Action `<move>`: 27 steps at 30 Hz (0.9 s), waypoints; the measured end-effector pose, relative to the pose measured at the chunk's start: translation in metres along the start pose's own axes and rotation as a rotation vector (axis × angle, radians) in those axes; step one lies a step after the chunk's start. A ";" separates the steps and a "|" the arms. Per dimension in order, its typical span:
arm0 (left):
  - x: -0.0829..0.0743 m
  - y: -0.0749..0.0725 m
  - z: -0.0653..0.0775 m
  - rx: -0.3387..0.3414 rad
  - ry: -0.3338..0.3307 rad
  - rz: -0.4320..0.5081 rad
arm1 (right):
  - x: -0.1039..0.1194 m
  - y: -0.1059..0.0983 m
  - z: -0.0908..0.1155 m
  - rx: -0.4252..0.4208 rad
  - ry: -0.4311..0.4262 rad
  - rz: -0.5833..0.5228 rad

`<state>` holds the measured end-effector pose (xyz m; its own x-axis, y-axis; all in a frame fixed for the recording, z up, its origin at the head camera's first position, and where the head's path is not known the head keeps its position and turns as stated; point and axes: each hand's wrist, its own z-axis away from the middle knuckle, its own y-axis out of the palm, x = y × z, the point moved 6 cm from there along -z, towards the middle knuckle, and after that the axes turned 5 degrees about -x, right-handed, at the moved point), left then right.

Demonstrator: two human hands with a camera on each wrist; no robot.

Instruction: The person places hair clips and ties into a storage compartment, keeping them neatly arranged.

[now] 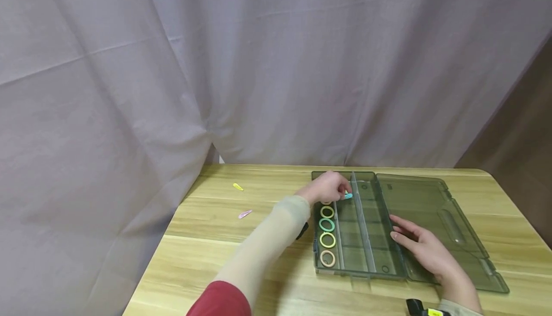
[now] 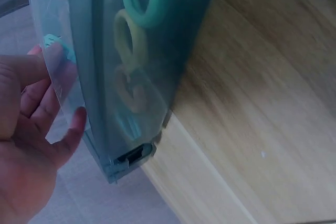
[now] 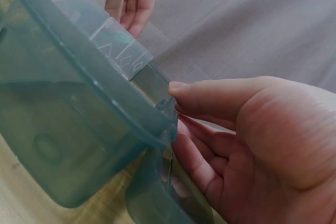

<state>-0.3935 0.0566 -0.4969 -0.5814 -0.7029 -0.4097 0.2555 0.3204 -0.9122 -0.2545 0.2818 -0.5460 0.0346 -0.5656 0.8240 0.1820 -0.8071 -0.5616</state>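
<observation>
A yellow label on the black wrist device at the near right is too small to read, as is a faint mark toward the far left of the lid. One translucent green box lies open on the wooden table, its lid folded to the right; two long dividers split it into three columns. In the left column five rings can be counted from above: peach nearest, then yellow, green, yellow-orange and one partly hidden. Three hair clips show: a yellow clip and, nearer, a pink clip on the table left of the box, and a light blue clip pinched by the left hand at the far end of the middle column. The right hand, fingers loosely extended, touches the hinge edge between box and lid. A grey curtain hangs beyond the table.
</observation>
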 end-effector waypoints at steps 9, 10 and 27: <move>-0.005 0.004 0.000 0.040 -0.006 -0.098 | 0.001 0.003 0.002 0.002 0.004 -0.005; -0.005 0.005 0.000 0.041 -0.011 -0.114 | 0.001 0.003 0.002 0.002 0.003 -0.006; -0.010 0.006 0.005 -0.004 -0.057 -0.232 | 0.007 0.004 0.005 0.019 0.014 0.006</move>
<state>-0.3819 0.0624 -0.4986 -0.5798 -0.7925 -0.1890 0.1172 0.1484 -0.9820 -0.2488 0.2758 -0.5424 0.0221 -0.5728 0.8194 0.2000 -0.8005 -0.5650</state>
